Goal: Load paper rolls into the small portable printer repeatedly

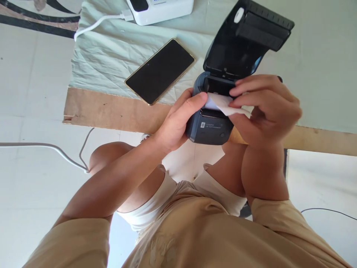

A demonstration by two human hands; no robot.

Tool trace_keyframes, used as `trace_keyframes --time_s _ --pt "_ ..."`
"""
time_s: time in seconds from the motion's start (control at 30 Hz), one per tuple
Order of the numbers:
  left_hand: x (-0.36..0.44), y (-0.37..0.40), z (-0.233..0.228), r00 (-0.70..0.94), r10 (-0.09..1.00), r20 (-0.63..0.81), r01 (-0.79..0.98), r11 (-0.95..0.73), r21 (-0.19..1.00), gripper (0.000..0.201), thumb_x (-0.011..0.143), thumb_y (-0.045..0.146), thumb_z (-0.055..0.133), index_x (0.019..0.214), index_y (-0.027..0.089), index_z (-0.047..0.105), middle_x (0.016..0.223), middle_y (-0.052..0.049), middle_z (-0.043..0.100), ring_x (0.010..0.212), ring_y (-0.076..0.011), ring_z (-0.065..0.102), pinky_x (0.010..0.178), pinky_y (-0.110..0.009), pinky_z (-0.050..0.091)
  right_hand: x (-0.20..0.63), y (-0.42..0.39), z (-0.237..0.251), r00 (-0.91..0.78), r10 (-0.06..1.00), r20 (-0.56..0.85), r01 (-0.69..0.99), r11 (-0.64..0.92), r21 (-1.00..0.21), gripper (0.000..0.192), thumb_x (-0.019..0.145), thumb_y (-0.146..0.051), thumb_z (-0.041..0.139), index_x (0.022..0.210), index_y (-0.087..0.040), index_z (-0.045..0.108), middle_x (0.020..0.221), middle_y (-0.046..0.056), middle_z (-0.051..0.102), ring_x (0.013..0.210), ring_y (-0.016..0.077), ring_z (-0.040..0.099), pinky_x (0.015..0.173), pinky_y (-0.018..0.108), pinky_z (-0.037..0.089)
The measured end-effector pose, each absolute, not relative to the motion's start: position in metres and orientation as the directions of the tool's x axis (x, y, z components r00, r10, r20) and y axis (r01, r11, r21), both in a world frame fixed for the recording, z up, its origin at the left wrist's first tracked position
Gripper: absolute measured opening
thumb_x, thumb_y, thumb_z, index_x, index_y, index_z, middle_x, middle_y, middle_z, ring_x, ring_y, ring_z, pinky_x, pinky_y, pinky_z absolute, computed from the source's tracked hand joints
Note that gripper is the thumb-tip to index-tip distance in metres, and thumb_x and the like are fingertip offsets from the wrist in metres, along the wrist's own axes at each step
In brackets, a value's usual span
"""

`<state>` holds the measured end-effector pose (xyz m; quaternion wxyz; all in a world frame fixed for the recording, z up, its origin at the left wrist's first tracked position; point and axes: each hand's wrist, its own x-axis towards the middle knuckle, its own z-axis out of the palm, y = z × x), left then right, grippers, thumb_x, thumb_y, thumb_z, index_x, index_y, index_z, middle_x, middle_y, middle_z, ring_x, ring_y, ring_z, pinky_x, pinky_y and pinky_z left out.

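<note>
A dark portable receipt printer (213, 130) is held over the front edge of the table, its black lid (237, 48) swung up and back. My left hand (180, 119) grips the printer's left side, the thumb resting by the paper compartment. White paper (220, 102) comes out of the compartment, and my right hand (267, 106) pinches its loose end between thumb and fingers. Most of the paper inside the compartment is hidden by my fingers and the printer body.
On the green cloth (97, 67) lies a smartphone (160, 70) with a dark screen. Behind it sits a white device (164, 9) with a white cable (97, 24) plugged in. The table's bare wooden edge (111, 109) runs along the front, above my knees.
</note>
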<state>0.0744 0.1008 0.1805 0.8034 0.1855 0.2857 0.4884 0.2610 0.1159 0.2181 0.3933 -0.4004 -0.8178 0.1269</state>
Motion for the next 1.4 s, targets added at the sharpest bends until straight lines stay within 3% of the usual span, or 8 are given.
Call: trace_keyframes --time_s 0.17,0.27,0.37,0.5,0.7,0.87,1.1,1.4 --pt "0.07 0.101 0.183 0.38 0.877 -0.293 -0.658 0.479 0.581 0.027 0.091 0.035 0.08 0.105 0.02 0.064 0.096 -0.001 0.069 0.089 -0.0168 0.07 0.077 -0.027 0.058 0.261 0.111 0.214 -0.532 0.643 0.55 0.492 0.764 -0.417 0.002 0.09 -0.037 0.07 0.091 -0.037 0.073 0.099 -0.003 0.077 0.105 0.0246 0.073 0.088 0.049 0.062" --pt "0.068 0.103 0.182 0.353 0.886 -0.3 -0.631 0.462 0.623 0.034 0.082 0.022 0.086 0.107 0.019 0.063 0.093 0.001 0.071 0.081 -0.0136 0.069 0.073 -0.024 0.058 0.259 0.109 0.209 -0.529 0.576 0.623 0.425 0.816 -0.392 0.028 0.095 -0.057 0.058 0.09 -0.034 0.072 0.092 -0.001 0.075 0.103 0.0246 0.072 0.09 0.051 0.062" --pt "0.067 0.103 0.179 0.345 0.895 -0.283 -0.629 0.444 0.638 0.047 0.077 0.019 0.089 0.115 0.022 0.062 0.098 0.001 0.073 0.088 -0.0164 0.072 0.077 -0.026 0.06 0.251 0.108 0.208 -0.214 0.641 0.737 0.506 0.718 -0.478 0.028 0.1 -0.05 0.051 0.094 -0.037 0.076 0.101 0.0 0.071 0.106 0.022 0.07 0.099 0.048 0.063" --pt "0.067 0.104 0.174 0.363 0.901 -0.239 -0.577 0.419 0.701 0.066 0.074 0.021 0.093 0.13 0.026 0.06 0.117 -0.003 0.073 0.11 -0.0251 0.073 0.089 -0.031 0.062 0.239 0.115 0.211 0.158 0.828 0.538 0.521 0.392 -0.758 0.042 0.097 -0.053 0.062 0.138 -0.05 0.062 0.158 -0.009 0.05 0.15 0.0279 0.052 0.12 0.046 0.054" --pt "0.065 0.106 0.172 0.406 0.885 -0.227 -0.577 0.441 0.688 0.071 0.073 0.013 0.09 0.134 0.027 0.057 0.124 -0.002 0.072 0.113 -0.021 0.072 0.09 -0.026 0.062 0.236 0.127 0.213 0.054 0.899 0.435 0.343 0.393 -0.853 0.012 0.099 -0.041 0.067 0.1 -0.04 0.079 0.104 -0.001 0.072 0.114 0.0197 0.07 0.123 0.045 0.054" --pt "0.062 0.104 0.173 0.384 0.89 -0.245 -0.58 0.439 0.686 0.066 0.075 0.017 0.089 0.132 0.028 0.057 0.12 -0.001 0.073 0.106 -0.02 0.074 0.088 -0.027 0.064 0.247 0.119 0.204 -0.197 0.928 0.316 0.367 0.369 -0.854 0.008 0.091 -0.04 0.073 0.087 -0.033 0.074 0.133 0.0 0.064 0.127 0.0242 0.065 0.122 0.051 0.054" --pt "0.069 0.098 0.179 0.321 0.923 -0.212 -0.625 0.375 0.685 0.03 0.1 0.045 0.065 0.119 0.022 0.066 0.115 -0.007 0.076 0.117 -0.0281 0.074 0.075 -0.029 0.06 0.25 0.11 0.191 -0.263 0.947 0.183 0.119 0.22 -0.968 0.05 0.093 -0.066 0.063 0.14 -0.05 0.052 0.142 -0.001 0.056 0.135 0.023 0.059 0.106 0.044 0.063" --pt "0.068 0.102 0.176 0.377 0.907 -0.188 -0.576 0.388 0.719 0.033 0.092 0.035 0.081 0.119 0.023 0.068 0.1 -0.003 0.073 0.088 -0.0192 0.074 0.072 -0.026 0.059 0.254 0.113 0.187 -0.254 0.96 0.115 0.177 0.163 -0.971 0.059 0.089 -0.058 0.073 0.137 -0.035 0.047 0.123 0.004 0.06 0.102 0.0193 0.064 0.089 0.039 0.062"
